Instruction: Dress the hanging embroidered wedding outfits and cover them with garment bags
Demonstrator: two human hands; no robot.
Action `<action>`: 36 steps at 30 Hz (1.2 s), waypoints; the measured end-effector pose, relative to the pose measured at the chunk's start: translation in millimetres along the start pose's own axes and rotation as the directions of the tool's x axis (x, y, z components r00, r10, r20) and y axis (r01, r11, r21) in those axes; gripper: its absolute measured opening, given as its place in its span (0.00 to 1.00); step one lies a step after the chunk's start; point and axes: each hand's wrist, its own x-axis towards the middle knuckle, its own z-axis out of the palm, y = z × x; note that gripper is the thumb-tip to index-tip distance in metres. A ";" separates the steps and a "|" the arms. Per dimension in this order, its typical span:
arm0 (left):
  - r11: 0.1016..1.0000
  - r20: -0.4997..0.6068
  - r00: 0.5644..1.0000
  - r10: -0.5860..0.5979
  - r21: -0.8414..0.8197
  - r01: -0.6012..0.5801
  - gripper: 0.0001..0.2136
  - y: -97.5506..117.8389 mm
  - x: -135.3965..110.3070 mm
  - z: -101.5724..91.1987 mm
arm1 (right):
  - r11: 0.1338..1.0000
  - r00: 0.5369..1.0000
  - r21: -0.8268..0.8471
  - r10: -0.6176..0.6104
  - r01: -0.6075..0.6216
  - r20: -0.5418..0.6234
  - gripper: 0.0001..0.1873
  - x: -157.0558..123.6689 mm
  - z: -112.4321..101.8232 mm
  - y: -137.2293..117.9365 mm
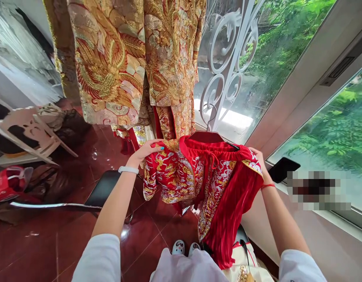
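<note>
A red jacket (169,176) with gold and silver embroidery hangs on a dark hanger (208,136) in front of me. On the same hanger is a pleated red skirt (227,215) with embroidered panels and a drawstring waist. My left hand (142,153) grips the jacket at its left shoulder, thumb on top. At the other end, my right hand (258,159) is closed round the upper edge of the skirt; the cloth hides part of its fingers. The hanger's hook stands up near a white scrollwork stand.
Gold embroidered garments (110,66) hang just beyond. A white scrollwork metal stand (224,58) stands by the window. A black chair (103,190) and a red bag (12,184) are on the left. A dark tablet-like object (283,169) leans at the sill (336,223). Cream cloth (251,266) lies low right.
</note>
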 end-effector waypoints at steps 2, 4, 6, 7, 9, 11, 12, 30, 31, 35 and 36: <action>0.998 0.040 0.999 0.036 0.053 -0.038 0.31 8.3 5.3 -1.3 | 0.993 0.998 0.100 0.069 -0.068 -0.008 0.16 30.7 -10.7 -9.9; 0.990 0.068 0.995 0.076 0.112 -0.083 0.29 15.0 10.2 -1.1 | 0.988 0.995 0.138 0.077 -0.067 -0.071 0.15 48.0 -27.4 -30.5; 0.975 0.079 0.989 0.125 0.173 -0.137 0.29 18.1 14.2 0.3 | 0.999 0.979 0.036 -0.029 0.036 -0.201 0.10 44.9 -45.8 -56.4; 0.968 0.086 0.985 0.147 0.193 -0.161 0.29 17.9 15.7 1.4 | 0.994 0.956 -0.059 -0.101 0.088 -0.275 0.07 35.3 -53.5 -68.3; 0.960 0.105 0.980 0.170 0.207 -0.189 0.29 14.2 17.4 4.1 | 0.965 0.907 -0.226 -0.211 0.134 -0.364 0.05 3.3 -62.2 -84.2; 0.967 0.108 0.981 0.162 0.182 -0.180 0.31 7.3 17.5 7.1 | 0.952 0.923 -0.270 -0.228 0.145 -0.310 0.07 -37.4 -59.7 -84.9; 0.972 0.099 0.984 0.151 0.165 -0.166 0.32 3.5 17.0 8.4 | 0.959 0.949 -0.247 -0.201 0.139 -0.244 0.11 -57.1 -54.7 -79.9; 0.948 -0.210 0.938 0.275 0.224 -0.228 0.24 -15.1 -43.7 38.4 | 0.997 0.999 -0.062 0.037 -0.039 -0.024 0.37 -144.4 102.2 -106.8; 0.931 -0.215 0.927 0.307 0.268 -0.247 0.22 -12.9 -46.7 39.8 | 0.997 0.998 -0.045 0.056 -0.056 -0.001 0.38 -144.3 104.4 -96.2; 0.753 -0.402 0.725 0.559 0.613 -0.241 0.20 -9.6 -66.5 61.7 | 0.998 0.998 -0.014 0.056 -0.057 -0.023 0.38 -137.3 87.0 -70.9; 0.704 -0.426 0.667 0.612 0.677 -0.214 0.21 -11.2 -72.0 73.3 | 0.999 0.998 -0.011 0.052 -0.052 -0.024 0.38 -136.4 82.7 -69.2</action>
